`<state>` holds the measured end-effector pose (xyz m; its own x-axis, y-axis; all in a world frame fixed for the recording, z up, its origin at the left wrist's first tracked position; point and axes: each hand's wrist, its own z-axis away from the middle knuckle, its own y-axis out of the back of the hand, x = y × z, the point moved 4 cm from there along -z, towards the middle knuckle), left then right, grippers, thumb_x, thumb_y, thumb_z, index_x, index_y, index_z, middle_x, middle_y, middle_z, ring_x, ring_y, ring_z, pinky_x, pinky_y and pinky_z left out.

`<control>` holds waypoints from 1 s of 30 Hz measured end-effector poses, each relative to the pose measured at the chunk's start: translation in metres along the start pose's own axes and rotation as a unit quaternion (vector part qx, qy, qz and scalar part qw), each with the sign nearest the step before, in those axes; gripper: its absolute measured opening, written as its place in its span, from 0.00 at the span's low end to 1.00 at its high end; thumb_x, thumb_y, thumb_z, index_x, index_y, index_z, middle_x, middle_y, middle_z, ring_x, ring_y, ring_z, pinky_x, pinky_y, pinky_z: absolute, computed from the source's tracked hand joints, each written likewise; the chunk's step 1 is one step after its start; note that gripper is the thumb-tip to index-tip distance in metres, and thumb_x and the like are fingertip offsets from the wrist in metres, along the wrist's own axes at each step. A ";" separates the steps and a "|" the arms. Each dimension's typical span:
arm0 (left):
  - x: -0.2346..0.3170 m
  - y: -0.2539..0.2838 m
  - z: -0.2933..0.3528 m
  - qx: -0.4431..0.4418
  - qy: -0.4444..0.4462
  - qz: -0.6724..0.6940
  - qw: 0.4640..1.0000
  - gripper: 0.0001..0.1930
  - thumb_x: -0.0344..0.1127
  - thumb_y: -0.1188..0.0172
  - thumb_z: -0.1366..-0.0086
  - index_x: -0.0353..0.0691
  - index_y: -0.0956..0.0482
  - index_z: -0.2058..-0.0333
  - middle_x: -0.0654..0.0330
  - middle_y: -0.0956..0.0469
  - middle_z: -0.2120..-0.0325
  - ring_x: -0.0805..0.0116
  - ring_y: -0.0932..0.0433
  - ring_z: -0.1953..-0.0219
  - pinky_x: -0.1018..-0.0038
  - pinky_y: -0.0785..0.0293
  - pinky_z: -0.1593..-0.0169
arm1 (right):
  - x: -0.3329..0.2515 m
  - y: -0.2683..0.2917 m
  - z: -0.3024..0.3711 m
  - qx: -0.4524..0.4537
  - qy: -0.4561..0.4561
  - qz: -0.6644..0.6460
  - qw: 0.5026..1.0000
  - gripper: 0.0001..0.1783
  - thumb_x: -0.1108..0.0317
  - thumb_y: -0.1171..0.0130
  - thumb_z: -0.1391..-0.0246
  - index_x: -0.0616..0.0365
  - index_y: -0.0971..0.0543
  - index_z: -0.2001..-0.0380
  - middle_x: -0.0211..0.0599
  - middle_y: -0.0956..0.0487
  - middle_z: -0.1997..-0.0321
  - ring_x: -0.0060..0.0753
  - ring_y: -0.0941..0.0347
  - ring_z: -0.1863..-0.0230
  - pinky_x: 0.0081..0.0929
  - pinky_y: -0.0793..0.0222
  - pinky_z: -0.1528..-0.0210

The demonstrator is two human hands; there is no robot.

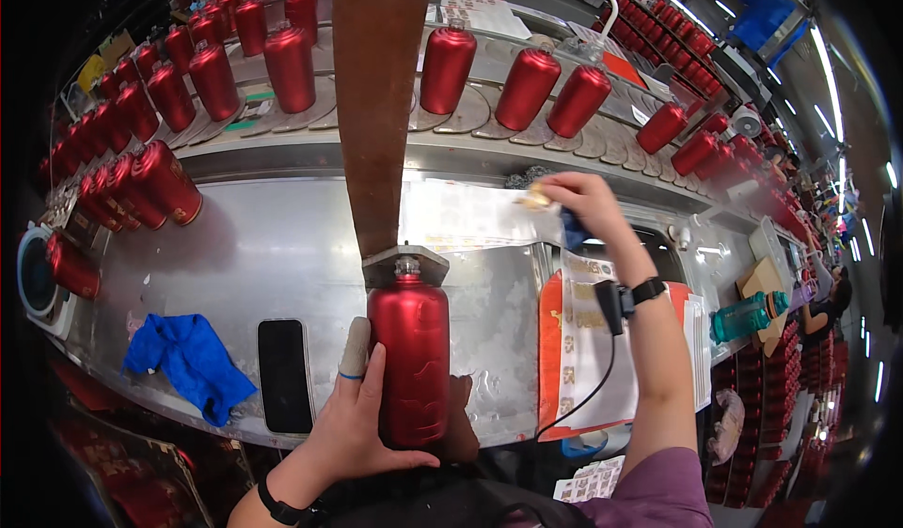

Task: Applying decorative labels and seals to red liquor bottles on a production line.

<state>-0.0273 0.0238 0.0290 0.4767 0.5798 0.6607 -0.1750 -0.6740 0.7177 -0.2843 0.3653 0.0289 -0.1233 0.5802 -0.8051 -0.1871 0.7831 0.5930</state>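
A red metallic bottle [409, 359] with a clear threaded neck lies in front of me, its neck against a metal bracket on the brown post. My left hand [348, 425] grips its lower left side, thumb across the base; one finger wears a pale finger cot. Farther off to the right, my right hand [585, 201] pinches a small gold piece [534, 197] above a white printed sheet [461, 216]. What lies under the right fingers is partly hidden. Below my right wrist are more printed sheets [588, 368] with gold markings, on an orange-red folder [550, 340].
A brown post [381, 105] rises mid-bench. To the left lie a black phone [285, 376] and a blue cloth [193, 359]. Beyond, a slatted conveyor [470, 110] carries several red bottles. A teal bottle [748, 317] lies at right; a black cable [602, 382] hangs from my right wrist.
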 end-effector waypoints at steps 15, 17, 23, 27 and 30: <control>-0.026 -0.018 0.001 0.005 0.083 0.149 0.985 0.68 0.52 0.24 0.51 0.27 0.69 0.31 0.30 0.34 0.44 0.35 0.25 0.47 0.52 0.26 0.48 | 0.016 0.057 0.064 0.163 -0.015 0.301 0.939 0.09 0.66 0.34 0.50 0.60 0.16 0.67 0.42 0.17 0.73 0.37 0.20 0.71 0.31 0.27 0.66; -0.027 -0.019 0.003 0.023 0.076 0.139 0.987 0.67 0.52 0.24 0.50 0.27 0.69 0.31 0.30 0.34 0.44 0.35 0.25 0.48 0.52 0.26 0.48 | -0.044 0.025 0.076 0.105 0.020 0.255 0.961 0.09 0.69 0.35 0.49 0.63 0.16 0.67 0.40 0.18 0.74 0.32 0.21 0.72 0.27 0.28 0.66; -0.032 -0.010 0.003 0.037 0.050 0.151 0.987 0.69 0.53 0.23 0.51 0.26 0.69 0.31 0.29 0.35 0.44 0.34 0.25 0.48 0.52 0.25 0.48 | -0.188 -0.054 0.123 -0.140 0.151 0.097 0.974 0.06 0.71 0.32 0.50 0.61 0.16 0.69 0.35 0.20 0.74 0.28 0.24 0.73 0.24 0.31 0.68; -0.031 0.003 0.000 -0.048 0.038 0.227 0.972 0.72 0.55 0.23 0.52 0.26 0.74 0.31 0.28 0.42 0.40 0.36 0.34 0.39 0.54 0.33 0.40 | -0.205 -0.089 0.119 -0.243 0.178 0.048 0.952 0.08 0.69 0.32 0.49 0.61 0.16 0.67 0.38 0.19 0.73 0.31 0.22 0.71 0.27 0.29 0.67; -0.031 0.006 -0.008 -0.033 0.069 0.315 0.946 0.70 0.56 0.25 0.49 0.25 0.74 0.31 0.29 0.44 0.38 0.38 0.39 0.36 0.56 0.38 0.36 | -0.191 -0.111 0.108 -0.229 0.124 0.027 0.965 0.07 0.70 0.31 0.50 0.63 0.16 0.68 0.35 0.18 0.72 0.27 0.23 0.69 0.24 0.31 0.64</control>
<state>-0.0504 0.0054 0.0143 0.1433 0.1304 0.9811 -0.4418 -0.8786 0.1813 -0.1344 0.1921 0.1185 -0.3635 0.5023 -0.7846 -0.5777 0.5391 0.6129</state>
